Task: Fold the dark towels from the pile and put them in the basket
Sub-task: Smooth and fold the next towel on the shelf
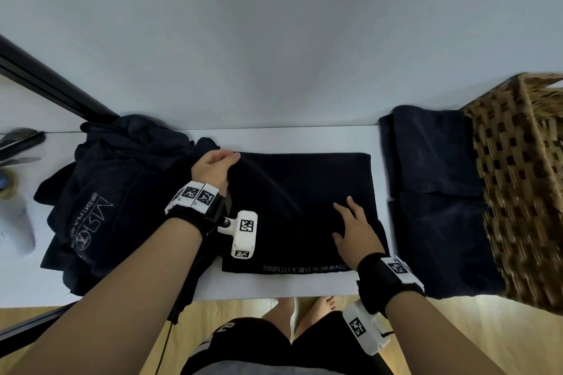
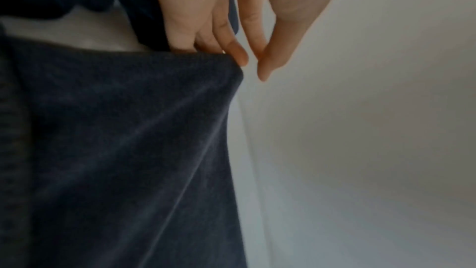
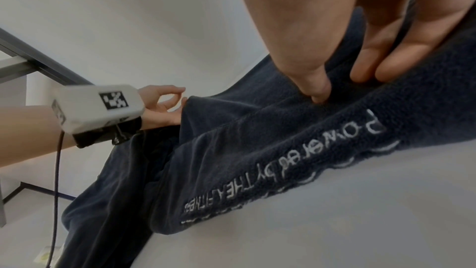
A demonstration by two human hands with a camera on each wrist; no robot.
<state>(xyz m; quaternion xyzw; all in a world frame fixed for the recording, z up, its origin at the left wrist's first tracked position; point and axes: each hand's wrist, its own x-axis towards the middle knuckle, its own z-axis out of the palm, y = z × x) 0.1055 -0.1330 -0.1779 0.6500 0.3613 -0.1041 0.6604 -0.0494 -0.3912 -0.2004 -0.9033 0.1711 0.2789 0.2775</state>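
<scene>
— bare knees and feet (image 1: pixel 316 304) at the bottom of the head view. above them?

— white table (image 1: pixel 274 286) with a dark towel (image 1: pixel 301 207) spread flat in the middle. left hand (image 1: pixel 213 170) pinches its far left corner; right hand (image 1: pixel 356 231) lies on it, fingers straight and spread.

— the pile?

— crumpled dark towels (image 1: pixel 115 192) to the left, touching the spread one. two folded towels (image 1: pixel 432 192) sit right, against a wicker basket (image 1: pixel 524 179).

— left wrist view?

— fingers (image 2: pixel 231 48) curl on the towel's edge (image 2: pixel 128 129).

— right wrist?

— fingertips (image 3: pixel 316 87) press the towel (image 3: pixel 283 150) near its white lettering; the left hand (image 3: pixel 165 107) pinches the corner beyond.
</scene>
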